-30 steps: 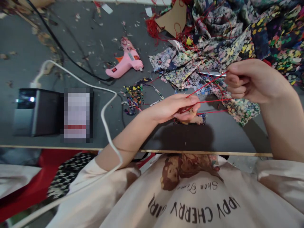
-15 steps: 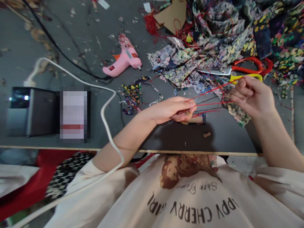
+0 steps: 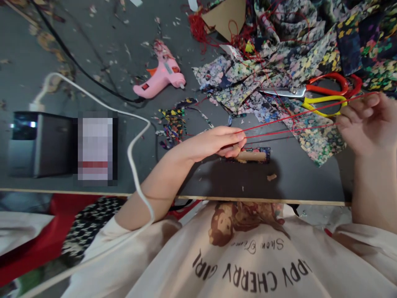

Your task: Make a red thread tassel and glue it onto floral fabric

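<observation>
Two taut strands of red thread (image 3: 288, 119) run between my hands. My left hand (image 3: 225, 142) pinches their left ends between thumb and fingers, at the middle of the table. At the right edge, my right hand (image 3: 369, 120) is closed on the other ends, higher than my left hand. Just right of my left fingers, a small flat piece with a tan middle and floral fabric edges (image 3: 254, 155) lies above the table's front edge. Scissors with red and yellow handles (image 3: 325, 89) rest on floral fabric, behind the strands.
A pink glue gun (image 3: 159, 78) lies at the back. Floral fabric scraps (image 3: 279, 54) and tangled red thread (image 3: 198, 29) cover the back right. A dark box-shaped device (image 3: 40, 145) and a blurred phone-like object (image 3: 95, 149) stand left. A white cable (image 3: 133, 153) crosses my left arm.
My right hand has moved right and slightly up, stretching the red strands longer. My left hand has shifted a little left, leaving more of the small tan and floral piece visible.
</observation>
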`<state>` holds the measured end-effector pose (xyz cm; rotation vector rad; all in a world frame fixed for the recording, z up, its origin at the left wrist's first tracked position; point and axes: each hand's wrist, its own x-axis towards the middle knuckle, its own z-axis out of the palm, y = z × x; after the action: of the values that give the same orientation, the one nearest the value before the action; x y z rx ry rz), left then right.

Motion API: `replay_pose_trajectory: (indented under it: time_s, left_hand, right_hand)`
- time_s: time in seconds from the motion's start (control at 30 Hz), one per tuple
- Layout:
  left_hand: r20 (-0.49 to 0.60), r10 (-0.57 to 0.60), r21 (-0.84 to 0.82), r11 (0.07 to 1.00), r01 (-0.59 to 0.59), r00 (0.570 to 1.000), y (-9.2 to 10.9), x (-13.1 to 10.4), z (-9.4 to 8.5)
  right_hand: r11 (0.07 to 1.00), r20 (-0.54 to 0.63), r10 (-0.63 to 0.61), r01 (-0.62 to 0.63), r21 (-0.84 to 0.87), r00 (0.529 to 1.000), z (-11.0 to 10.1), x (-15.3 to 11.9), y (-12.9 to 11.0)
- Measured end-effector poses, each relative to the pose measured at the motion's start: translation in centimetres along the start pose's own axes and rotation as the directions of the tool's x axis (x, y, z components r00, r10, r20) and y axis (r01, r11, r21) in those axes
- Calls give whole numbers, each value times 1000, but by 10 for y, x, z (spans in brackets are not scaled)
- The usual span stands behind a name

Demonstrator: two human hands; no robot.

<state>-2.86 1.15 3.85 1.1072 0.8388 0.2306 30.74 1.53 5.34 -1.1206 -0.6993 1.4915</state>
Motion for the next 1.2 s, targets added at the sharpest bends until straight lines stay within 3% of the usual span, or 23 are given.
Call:
replay_pose_trajectory:
  time_s: [0.13, 0.2, 0.27, 0.43, 0.63, 0.77, 0.83, 0.93, 1.07, 1.2]
  left_hand:
    - [-34, -32, -22, 999, 31, 999, -1, 2, 1]
    - [-29, -41, -53, 998, 40, 999, -1, 3, 1]
    - [3, -44, -107, 993, 44, 999, -1, 3, 0]
    - [109, -60, -276, 957, 88, 992, -6, 5, -7]
    - [204, -87, -338, 928, 154, 975, -6, 7, -6]
    - [234, -79, -343, 926, 158, 969, -8, 7, -6]
    - [238, -80, -351, 922, 162, 968, -9, 7, -7]
    - [244, -84, -348, 922, 168, 966, -11, 7, -8]
    - [242, -117, -321, 927, 193, 963, -11, 6, -9]
    - [240, -131, -301, 932, 202, 962, -10, 6, -9]
  right_hand:
    - [986, -109, -6, 24, 166, 994, -1, -1, 1]
    - [946, -132, 23, 21, 324, 991, 3, -2, 0]
    - [926, -142, 78, -19, 378, 987, 6, -1, 0]
    - [990, -199, 123, -107, 88, 972, 1, 9, 1]
    - [993, -129, 99, -107, -58, 987, -4, 23, -11]
    - [957, -36, 214, -217, -190, 976, -2, 21, -22]
    - [976, 25, 164, -159, -151, 986, -1, 19, -23]
    - [996, 29, 47, -44, -80, 998, -2, 23, -19]
    - [980, -45, 43, -51, -191, 998, -11, 41, -15]
    - [954, -19, 11, -16, -299, 1000, -25, 56, -19]
